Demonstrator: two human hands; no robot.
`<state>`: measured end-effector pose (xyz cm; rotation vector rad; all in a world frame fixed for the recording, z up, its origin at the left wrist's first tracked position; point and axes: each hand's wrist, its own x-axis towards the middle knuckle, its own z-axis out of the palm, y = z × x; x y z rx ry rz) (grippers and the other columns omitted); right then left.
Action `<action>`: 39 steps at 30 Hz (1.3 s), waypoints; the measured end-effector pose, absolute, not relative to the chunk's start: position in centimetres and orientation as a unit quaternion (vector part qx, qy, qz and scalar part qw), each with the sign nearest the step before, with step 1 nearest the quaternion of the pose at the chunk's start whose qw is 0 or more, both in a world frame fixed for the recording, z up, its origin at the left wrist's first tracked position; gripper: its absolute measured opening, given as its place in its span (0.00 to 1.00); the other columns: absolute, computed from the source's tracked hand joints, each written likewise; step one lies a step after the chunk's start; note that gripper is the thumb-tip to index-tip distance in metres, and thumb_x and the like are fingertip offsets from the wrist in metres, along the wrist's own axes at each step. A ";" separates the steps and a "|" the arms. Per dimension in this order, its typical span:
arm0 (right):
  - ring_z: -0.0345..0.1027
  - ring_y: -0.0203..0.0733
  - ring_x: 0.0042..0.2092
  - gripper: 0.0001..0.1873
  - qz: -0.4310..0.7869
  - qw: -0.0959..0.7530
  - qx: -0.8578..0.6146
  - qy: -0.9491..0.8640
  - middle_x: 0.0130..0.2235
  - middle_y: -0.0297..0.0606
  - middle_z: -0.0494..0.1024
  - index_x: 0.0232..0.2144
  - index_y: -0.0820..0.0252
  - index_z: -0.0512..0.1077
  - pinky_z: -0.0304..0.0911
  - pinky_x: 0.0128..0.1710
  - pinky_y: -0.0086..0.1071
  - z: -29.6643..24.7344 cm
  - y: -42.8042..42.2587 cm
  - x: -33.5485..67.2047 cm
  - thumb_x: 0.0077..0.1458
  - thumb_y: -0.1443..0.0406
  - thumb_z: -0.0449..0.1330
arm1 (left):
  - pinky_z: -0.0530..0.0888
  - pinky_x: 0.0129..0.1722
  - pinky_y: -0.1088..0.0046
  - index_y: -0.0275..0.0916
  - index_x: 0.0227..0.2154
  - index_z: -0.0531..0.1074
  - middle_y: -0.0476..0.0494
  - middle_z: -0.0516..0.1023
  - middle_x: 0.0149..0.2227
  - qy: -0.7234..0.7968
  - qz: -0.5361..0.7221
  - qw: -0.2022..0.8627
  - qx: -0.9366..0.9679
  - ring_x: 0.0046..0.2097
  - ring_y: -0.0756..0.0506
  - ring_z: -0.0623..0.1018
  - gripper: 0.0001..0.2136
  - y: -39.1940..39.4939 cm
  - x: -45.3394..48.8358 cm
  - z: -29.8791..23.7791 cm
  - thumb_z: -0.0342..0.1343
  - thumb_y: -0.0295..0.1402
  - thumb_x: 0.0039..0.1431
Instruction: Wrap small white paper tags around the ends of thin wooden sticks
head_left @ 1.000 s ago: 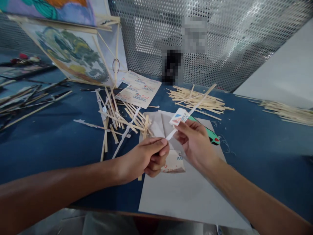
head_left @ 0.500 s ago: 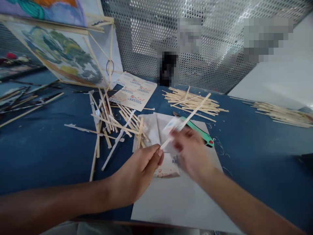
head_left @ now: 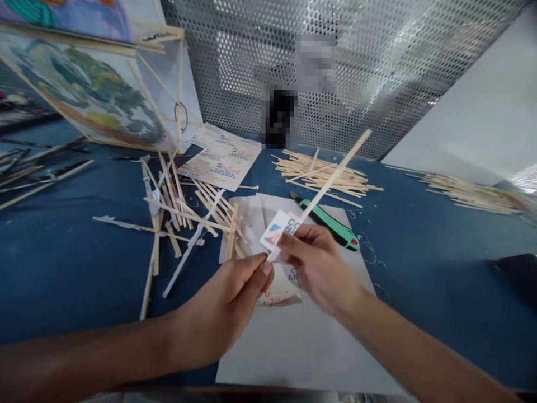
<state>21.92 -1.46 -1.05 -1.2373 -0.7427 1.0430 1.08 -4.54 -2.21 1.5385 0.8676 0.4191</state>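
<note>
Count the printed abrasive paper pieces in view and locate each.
3: a large sheet at the back of the table, a small piece in the right hand, and a third piece on the white paper, partly behind the left hand. More may be hidden.

Thin wooden stick [head_left: 335,176]: pale, straight, squared-looking, bare along its upper length. Sat aslant, low end pinched in the left fingers [head_left: 255,277], far end up and to the right, clear of the bench. Small sandpaper piece [head_left: 272,228]: white printed backing outward, blue-and-red triangle logo plus part of some blue lettering showing. It lay against the stick's lower part, pressed there by the right fingers [head_left: 291,245]. Whether it wrapped fully around could not be told; fingers covered part.
</note>
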 end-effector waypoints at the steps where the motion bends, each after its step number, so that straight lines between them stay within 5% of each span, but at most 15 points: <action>1: 0.53 0.29 0.21 0.15 0.451 0.638 -0.537 -0.317 0.18 0.26 0.63 0.22 0.57 0.73 0.48 0.17 0.28 -1.0 -1.6 22.0 0.39 0.60 0.76 | 0.57 0.21 0.76 0.41 0.26 0.59 0.57 0.56 0.21 0.374 0.181 0.629 0.657 0.21 0.54 0.56 0.22 -4.6 1.0 -2.3 0.41 0.51 0.71; 8: 0.51 0.28 0.21 0.19 0.476 0.612 -0.532 -0.339 0.18 0.26 0.62 0.16 0.59 0.70 0.49 0.19 0.27 -1.1 -2.9 21.1 0.38 0.60 0.76 | 0.55 0.20 0.77 0.41 0.27 0.58 0.57 0.55 0.21 0.367 0.174 0.691 0.597 0.22 0.54 0.54 0.22 -4.8 1.1 -2.7 0.42 0.52 0.70; 39: 0.63 0.33 0.24 0.13 0.371 0.678 -0.533 -0.344 0.23 0.29 0.70 0.31 0.56 0.72 0.56 0.19 0.29 1.1 -1.2 25.0 0.47 0.58 0.71 | 0.54 0.21 0.75 0.41 0.26 0.57 0.57 0.54 0.21 0.366 0.185 0.706 0.577 0.22 0.54 0.54 0.21 -4.8 1.0 -3.0 0.44 0.51 0.71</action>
